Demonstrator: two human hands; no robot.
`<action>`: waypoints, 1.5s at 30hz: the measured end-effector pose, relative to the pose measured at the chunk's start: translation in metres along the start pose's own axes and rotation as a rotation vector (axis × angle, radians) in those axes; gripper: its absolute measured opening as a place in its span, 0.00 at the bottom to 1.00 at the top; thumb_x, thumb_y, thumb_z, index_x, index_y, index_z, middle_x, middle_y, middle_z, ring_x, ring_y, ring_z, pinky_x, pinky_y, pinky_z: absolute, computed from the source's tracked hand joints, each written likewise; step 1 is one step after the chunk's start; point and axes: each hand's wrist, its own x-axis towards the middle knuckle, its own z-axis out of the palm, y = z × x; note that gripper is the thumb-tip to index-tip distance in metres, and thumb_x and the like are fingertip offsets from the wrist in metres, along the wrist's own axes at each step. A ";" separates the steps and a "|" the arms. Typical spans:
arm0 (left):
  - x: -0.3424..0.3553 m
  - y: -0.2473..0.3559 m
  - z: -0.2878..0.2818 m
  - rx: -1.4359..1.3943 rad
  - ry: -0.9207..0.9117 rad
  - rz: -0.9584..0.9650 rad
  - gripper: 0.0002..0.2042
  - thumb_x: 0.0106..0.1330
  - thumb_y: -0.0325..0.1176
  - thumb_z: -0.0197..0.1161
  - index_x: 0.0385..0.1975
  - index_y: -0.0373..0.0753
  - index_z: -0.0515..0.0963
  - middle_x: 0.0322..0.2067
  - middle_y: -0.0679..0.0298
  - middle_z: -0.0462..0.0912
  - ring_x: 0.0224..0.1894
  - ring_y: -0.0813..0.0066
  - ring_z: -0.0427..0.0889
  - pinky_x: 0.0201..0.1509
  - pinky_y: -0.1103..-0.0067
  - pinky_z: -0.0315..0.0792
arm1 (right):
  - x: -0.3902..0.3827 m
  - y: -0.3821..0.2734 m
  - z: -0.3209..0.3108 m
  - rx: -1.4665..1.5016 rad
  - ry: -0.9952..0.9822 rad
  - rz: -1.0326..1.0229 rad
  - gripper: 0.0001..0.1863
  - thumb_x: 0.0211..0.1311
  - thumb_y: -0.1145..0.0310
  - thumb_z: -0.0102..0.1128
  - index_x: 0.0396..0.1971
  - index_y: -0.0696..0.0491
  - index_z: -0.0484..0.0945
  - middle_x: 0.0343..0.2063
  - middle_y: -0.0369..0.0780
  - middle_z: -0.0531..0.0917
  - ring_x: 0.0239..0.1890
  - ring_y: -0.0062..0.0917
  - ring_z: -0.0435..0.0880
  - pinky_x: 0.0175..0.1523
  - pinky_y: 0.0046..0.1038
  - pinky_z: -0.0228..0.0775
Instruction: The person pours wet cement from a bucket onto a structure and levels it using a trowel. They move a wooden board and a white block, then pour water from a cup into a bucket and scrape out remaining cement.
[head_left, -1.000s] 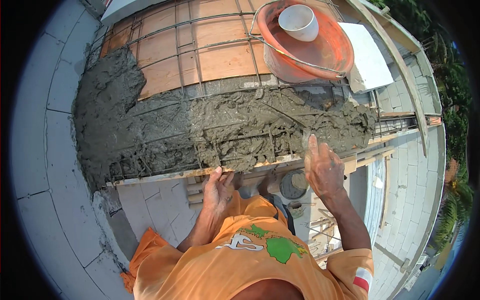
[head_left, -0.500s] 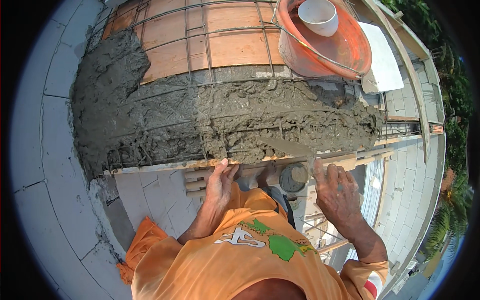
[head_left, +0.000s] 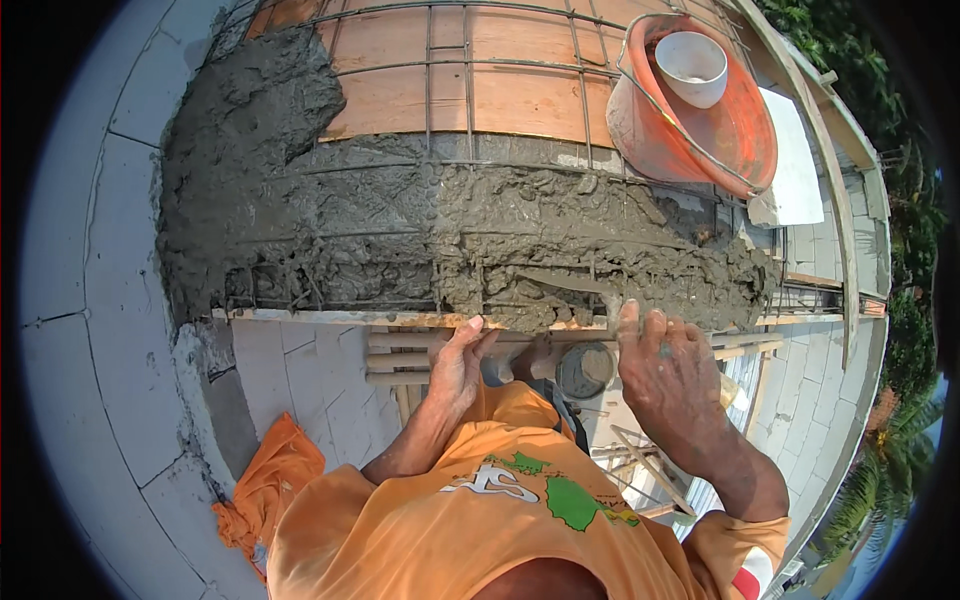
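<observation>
My right hand (head_left: 668, 385) is closed round the handle of a trowel, the handle mostly hidden in the grip. The trowel's blade (head_left: 565, 281) lies tilted, pointing left, in the wet grey concrete (head_left: 370, 205) close to its near edge. My left hand (head_left: 458, 362) grips the near wooden form board (head_left: 380, 318), thumb on its top edge and fingers curled below. Thin steel bars (head_left: 440, 66) run through the concrete and over an orange-brown plywood sheet (head_left: 530, 100) behind it.
An orange bucket (head_left: 640, 125) with a wire handle lies tilted at the back right, a white bowl (head_left: 690, 68) inside it. Pale block walls (head_left: 120, 240) stand at the left. Below the board are a round container (head_left: 585, 370) and an orange cloth (head_left: 275, 480).
The view has shifted, moving the scene rightward in the picture. My right hand has drawn the trowel left along the concrete, its blade now seen more edge-on. My left hand stays on the board.
</observation>
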 end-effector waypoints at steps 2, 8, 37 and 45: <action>0.003 -0.001 -0.002 0.019 -0.017 -0.011 0.07 0.60 0.27 0.66 0.33 0.36 0.76 0.33 0.64 0.79 0.40 0.73 0.80 0.57 0.66 0.75 | 0.008 -0.013 0.010 0.050 -0.085 0.125 0.22 0.51 0.68 0.58 0.45 0.67 0.75 0.36 0.49 0.79 0.37 0.32 0.79 0.37 0.32 0.68; 0.008 0.004 0.005 0.029 -0.112 -0.042 0.13 0.61 0.31 0.65 0.40 0.34 0.71 0.42 0.60 0.75 0.48 0.69 0.76 0.61 0.69 0.70 | 0.044 -0.026 0.054 0.172 -0.146 0.042 0.25 0.52 0.72 0.57 0.52 0.67 0.71 0.35 0.46 0.80 0.36 0.31 0.80 0.39 0.31 0.71; -0.006 0.005 0.009 0.011 -0.098 -0.045 0.09 0.62 0.32 0.66 0.35 0.34 0.77 0.38 0.65 0.74 0.48 0.74 0.73 0.62 0.69 0.69 | 0.031 -0.014 -0.004 -0.026 -0.002 -0.022 0.27 0.50 0.75 0.57 0.53 0.69 0.69 0.30 0.43 0.75 0.34 0.29 0.77 0.37 0.28 0.71; -0.001 0.005 0.011 0.058 -0.135 -0.038 0.12 0.62 0.33 0.66 0.38 0.32 0.76 0.41 0.61 0.76 0.48 0.71 0.75 0.59 0.70 0.70 | 0.045 -0.028 -0.018 -0.107 -0.121 -0.120 0.29 0.49 0.73 0.58 0.53 0.69 0.71 0.31 0.43 0.77 0.32 0.30 0.76 0.33 0.30 0.70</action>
